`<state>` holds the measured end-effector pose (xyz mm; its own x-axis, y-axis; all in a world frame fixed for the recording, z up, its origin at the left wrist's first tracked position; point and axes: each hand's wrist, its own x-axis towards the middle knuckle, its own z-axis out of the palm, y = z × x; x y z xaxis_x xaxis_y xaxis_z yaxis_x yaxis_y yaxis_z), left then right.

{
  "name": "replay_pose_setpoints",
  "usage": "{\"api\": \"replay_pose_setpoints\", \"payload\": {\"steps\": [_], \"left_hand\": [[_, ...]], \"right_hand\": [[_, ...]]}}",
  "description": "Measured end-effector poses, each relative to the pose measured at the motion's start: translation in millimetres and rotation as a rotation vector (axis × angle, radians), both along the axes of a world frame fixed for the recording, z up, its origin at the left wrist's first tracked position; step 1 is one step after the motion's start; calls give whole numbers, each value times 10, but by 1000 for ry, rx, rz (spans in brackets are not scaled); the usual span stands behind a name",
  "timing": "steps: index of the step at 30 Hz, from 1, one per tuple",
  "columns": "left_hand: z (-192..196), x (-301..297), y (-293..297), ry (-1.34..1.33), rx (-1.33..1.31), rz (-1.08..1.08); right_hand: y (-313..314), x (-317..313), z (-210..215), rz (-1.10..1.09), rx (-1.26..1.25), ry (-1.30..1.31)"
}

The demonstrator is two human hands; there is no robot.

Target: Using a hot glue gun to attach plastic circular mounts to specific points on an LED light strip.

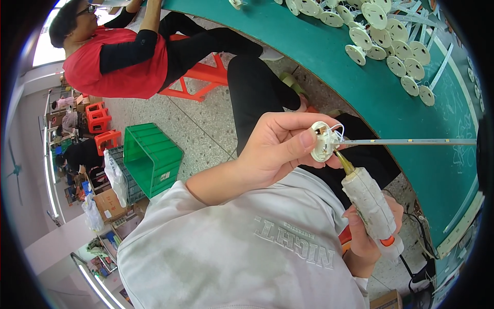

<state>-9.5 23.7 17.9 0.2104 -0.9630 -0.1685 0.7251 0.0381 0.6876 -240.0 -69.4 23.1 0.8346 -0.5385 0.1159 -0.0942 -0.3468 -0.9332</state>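
Between the thumb and fingers of my left hand (270, 147) is a round cream plastic lamp base (320, 149), held on edge. Thin white wires loop from it, and a narrow LED strip (417, 141) sticks out from its centre toward the right. My right hand (362, 239) is wrapped round a glue gun (368, 198) with a white, wrapped-looking body and an orange part near its rear. The gun's yellowish nozzle points up at the joint of base and strip; whether it touches cannot be told.
A green table (329, 51) curves along the right, with a pile of similar lamp bases (381, 38) and strips at its far side. On the left, a person in red (121, 62) sits on a red stool (203, 74). A green crate (152, 157) is on the floor. Cables (424, 232) hang at lower right.
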Motion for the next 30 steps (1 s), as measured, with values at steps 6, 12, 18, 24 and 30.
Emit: {"api": "replay_pose_setpoints", "payload": {"steps": [6,12,18,24,30], "left_hand": [[-21,-4,0,-12,-21,16],[12,16,-4,34,19,-17],[6,30,-9,76,27,-25],[3,18,-23,-39,47,15],[-60,15,-50,-54,18,57]], "right_hand": [[-49,16,70,57,-126,91],[-21,4,3,-2,-18,17],[-57,46,2,59,-49,-47],[-36,58,7,21,-32,-34],[-113,100,71,129,-248,53]]}}
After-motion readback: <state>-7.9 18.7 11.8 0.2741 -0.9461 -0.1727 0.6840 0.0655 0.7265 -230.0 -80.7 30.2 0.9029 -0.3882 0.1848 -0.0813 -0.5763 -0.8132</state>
